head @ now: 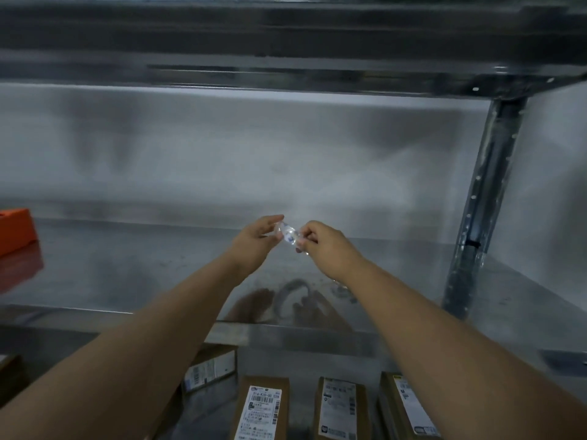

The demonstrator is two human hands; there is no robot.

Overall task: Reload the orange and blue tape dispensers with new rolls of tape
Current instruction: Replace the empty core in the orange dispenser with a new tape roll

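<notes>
Pinching a clear plastic piece are the left hand and right hand.

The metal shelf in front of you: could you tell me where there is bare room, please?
Bare shelf runs from the orange block to below the left hand, and from the right hand to the upright post. Both pinch a clear piece. Labelled boxes crowd the level below.

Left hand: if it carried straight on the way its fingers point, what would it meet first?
The left hand would meet the clear scrap it touches, then the right hand pinching the other end; depth is hard to judge.
</notes>
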